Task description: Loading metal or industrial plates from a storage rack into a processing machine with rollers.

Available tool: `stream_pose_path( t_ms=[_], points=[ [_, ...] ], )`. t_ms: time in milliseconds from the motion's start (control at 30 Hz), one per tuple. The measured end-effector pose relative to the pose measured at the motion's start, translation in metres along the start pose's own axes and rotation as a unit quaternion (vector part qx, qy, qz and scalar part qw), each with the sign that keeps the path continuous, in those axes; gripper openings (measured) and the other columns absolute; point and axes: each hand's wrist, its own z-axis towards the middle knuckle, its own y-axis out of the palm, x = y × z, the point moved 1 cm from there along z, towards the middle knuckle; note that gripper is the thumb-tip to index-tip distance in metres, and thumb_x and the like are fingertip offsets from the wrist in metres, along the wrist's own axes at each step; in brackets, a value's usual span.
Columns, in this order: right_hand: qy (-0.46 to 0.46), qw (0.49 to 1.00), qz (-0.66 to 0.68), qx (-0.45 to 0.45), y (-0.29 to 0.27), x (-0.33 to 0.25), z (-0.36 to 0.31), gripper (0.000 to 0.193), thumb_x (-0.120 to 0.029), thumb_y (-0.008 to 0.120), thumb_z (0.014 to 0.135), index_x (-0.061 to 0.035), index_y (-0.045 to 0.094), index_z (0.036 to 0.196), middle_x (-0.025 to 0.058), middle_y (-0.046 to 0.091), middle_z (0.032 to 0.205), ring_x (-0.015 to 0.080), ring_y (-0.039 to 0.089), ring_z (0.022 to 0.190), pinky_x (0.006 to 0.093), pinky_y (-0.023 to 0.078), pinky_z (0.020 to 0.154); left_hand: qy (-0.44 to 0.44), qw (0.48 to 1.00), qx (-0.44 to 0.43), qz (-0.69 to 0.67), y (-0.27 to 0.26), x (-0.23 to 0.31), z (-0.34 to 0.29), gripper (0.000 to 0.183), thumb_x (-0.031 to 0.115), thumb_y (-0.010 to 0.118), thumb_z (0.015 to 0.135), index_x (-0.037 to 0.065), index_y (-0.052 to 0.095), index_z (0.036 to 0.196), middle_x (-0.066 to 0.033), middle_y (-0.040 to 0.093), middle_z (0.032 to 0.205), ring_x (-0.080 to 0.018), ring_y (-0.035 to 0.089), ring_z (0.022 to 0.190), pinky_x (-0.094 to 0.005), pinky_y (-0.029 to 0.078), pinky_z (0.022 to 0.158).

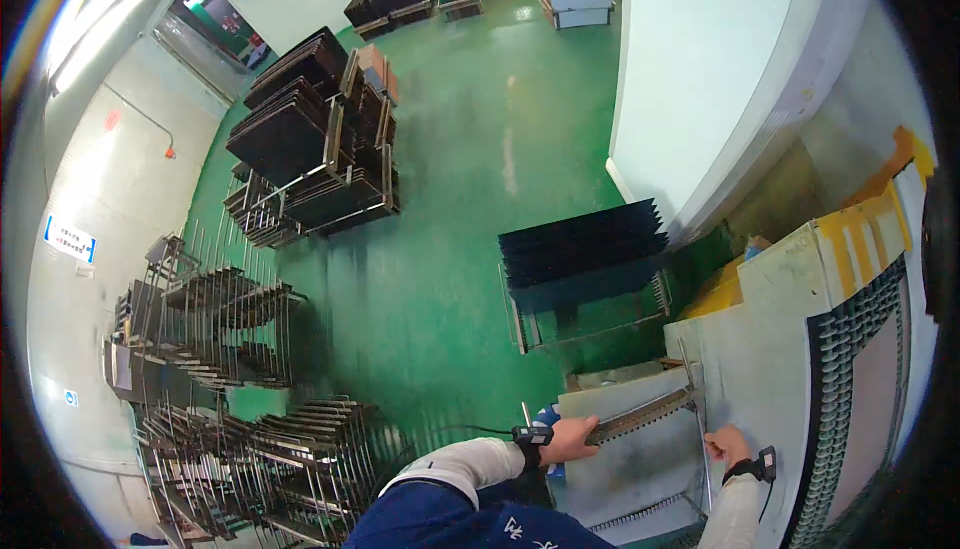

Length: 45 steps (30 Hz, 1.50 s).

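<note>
In front of me at the lower right is a metal rack with a toothed bar (645, 416) across its far side and thin rods along its right side. My left hand (571, 440) is closed on the left end of that bar. My right hand (729, 444) is curled at the rack's right-hand rod (708, 479), its fingers wrapped against it. A second toothed bar (637, 514) shows nearer to me. Beneath the rack lies a grey, smudged flat surface (620, 469). Both my wrists carry a small black device on a strap.
Beyond the rack stands a wire rack of dark panels (580, 254). To the right is a machine with a metal mesh belt (835, 399). Empty slotted racks (300, 459) crowd the lower left; stacked racks of dark panels (320, 139) stand farther off. A white wall (710, 59) rises at right.
</note>
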Motion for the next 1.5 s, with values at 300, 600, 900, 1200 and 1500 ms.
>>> stream_pose_path(
  t_ms=[300,600,900,1200,1500],
  points=[
    [-0.08,0.991,-0.095,0.049,0.003,-0.006,-0.018,0.023,-0.016,0.063,0.08,0.0052,0.06,0.089,0.0131,0.059,0.084,0.0246,0.058,0.069,0.0395,0.054,0.057,0.036,0.999,0.026,-0.011,-0.006,-0.002,0.001,0.04,0.028,0.068,0.074,0.002,0.046,0.095,-0.021,0.057,0.085,-0.0406,0.057,0.083,-0.0478,0.046,0.07],
    [-0.152,0.97,-0.189,0.037,0.0,-0.018,-0.039,0.032,-0.019,0.061,0.076,0.0121,0.058,0.083,0.0201,0.063,0.077,0.0304,0.065,0.06,0.039,0.056,0.052,0.007,1.0,-0.015,-0.023,0.002,-0.01,0.004,0.042,0.028,0.067,0.074,0.004,0.046,0.102,-0.0211,0.057,0.09,-0.0404,0.057,0.086,-0.0477,0.046,0.072],
    [-0.367,0.797,-0.428,0.217,0.0,0.02,0.0,0.03,-0.024,0.071,0.073,0.0033,0.059,0.069,0.0127,0.06,0.063,0.026,0.062,0.057,0.0422,0.049,0.059,0.022,1.0,0.009,-0.015,0.003,-0.011,0.006,0.041,0.029,0.067,0.073,0.003,0.046,0.098,-0.0204,0.057,0.088,-0.0395,0.058,0.087,-0.0472,0.047,0.073],
    [-0.101,0.976,-0.012,0.194,0.03,0.0,-0.014,0.01,-0.003,0.053,0.074,-0.0022,0.052,0.064,0.008,0.055,0.064,0.0231,0.054,0.055,0.0354,0.045,0.056,0.002,1.0,0.022,-0.007,0.004,-0.011,-0.001,0.041,0.028,0.068,0.071,0.002,0.047,0.096,-0.0213,0.058,0.084,-0.041,0.058,0.083,-0.0484,0.045,0.071],
    [-0.375,0.802,0.005,0.465,0.047,0.113,0.044,0.009,-0.001,0.052,0.073,-0.0063,0.058,0.069,0.012,0.056,0.074,0.0294,0.054,0.073,0.0377,0.042,0.067,0.001,0.999,0.028,0.037,0.003,0.002,-0.009,0.045,0.029,0.068,0.071,0.003,0.051,0.104,-0.0221,0.06,0.087,-0.0402,0.059,0.086,-0.048,0.046,0.073]
  ],
)
